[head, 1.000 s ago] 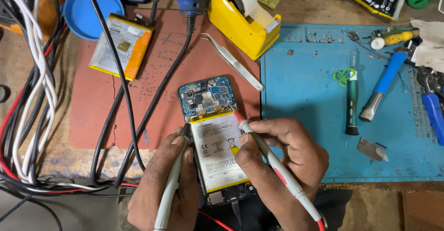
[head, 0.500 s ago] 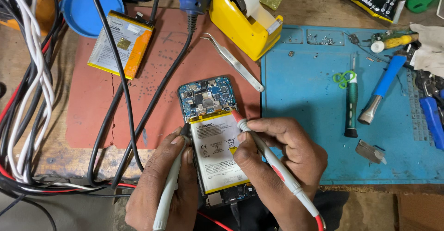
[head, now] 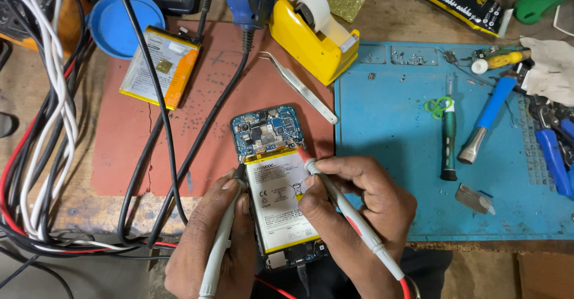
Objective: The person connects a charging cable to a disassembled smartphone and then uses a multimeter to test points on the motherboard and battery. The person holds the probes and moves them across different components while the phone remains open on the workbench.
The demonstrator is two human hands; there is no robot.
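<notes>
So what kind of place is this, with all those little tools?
Most likely a phone repair bench. An opened phone lies with its circuit board bare, each hand holds a test probe to it, and tweezers and a screwdriver lie nearby.

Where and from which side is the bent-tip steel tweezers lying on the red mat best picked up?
The steel tweezers lie flat and diagonal on the red mat, bent tip toward the yellow tape dispenser. Probably best to pinch the wide middle of the shank across its two flat sides, coming from above on the open mat side, since the dispenser crowds the upper end and the lower end tapers.
</notes>
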